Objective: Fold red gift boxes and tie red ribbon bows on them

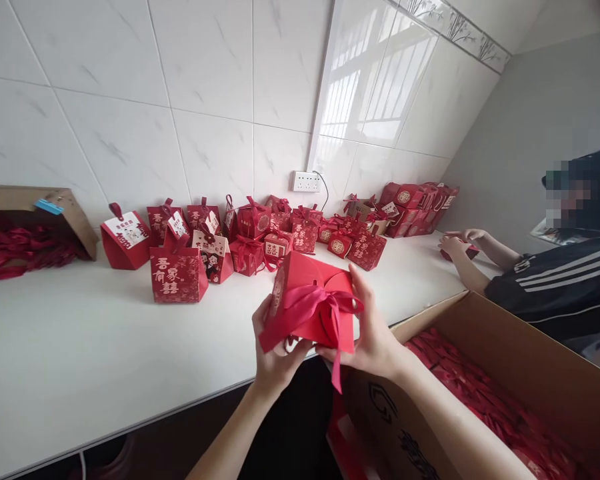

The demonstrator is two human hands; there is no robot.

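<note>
**Red paper gift box held in both hands above the counter edge**

Red paper gift box (313, 303) with a pink satin ribbon bow (320, 305) sits between both hands, lifted over the front edge of the white countertop (80, 347). The left hand (275, 357) pinches the box's lower left corner, thumb on the front face. The right hand (375, 333) cups the box's right side, fingers pressed together behind it and thumb up along the edge. Just below and right of the right hand stands an open brown cardboard carton (530, 360) filled with flat red pieces. Beyond the hands, near the tiled wall, a crowd of finished red gift boxes (250, 237) stands together. Far to the right of the right hand, another person's hands (457, 243) rest on a small red piece.
</note>
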